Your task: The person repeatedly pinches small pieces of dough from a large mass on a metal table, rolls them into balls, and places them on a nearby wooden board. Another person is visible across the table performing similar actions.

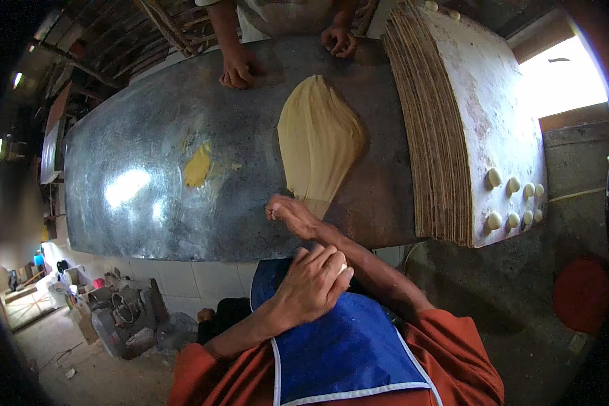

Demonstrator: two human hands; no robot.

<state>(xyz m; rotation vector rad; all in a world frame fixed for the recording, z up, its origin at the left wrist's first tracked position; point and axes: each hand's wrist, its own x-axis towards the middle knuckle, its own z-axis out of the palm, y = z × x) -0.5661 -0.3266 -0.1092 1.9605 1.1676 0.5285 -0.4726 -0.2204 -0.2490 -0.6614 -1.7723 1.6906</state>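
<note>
A long pale dough sheet (318,135), wide in the middle and creased lengthwise, lies on the dark metal tabletop (243,223). Its near end tapers under my right wrist. My right hand (294,213) reaches across to the left at the table's near edge, fingers curled in. What is in those fingers, if anything, is hidden. Held over my blue apron, my left hand (311,284) closes round a small whitish dough piece (343,268); only a bit of it shows between thumb and fingers.
Across the table are another person's hands (237,66). A yellow greasy lump (197,166) lies left of the dough. On the right stands a tall stack of boards (446,135), its top bearing several dough balls (513,185). Plastic containers (108,328) sit on the floor at lower left.
</note>
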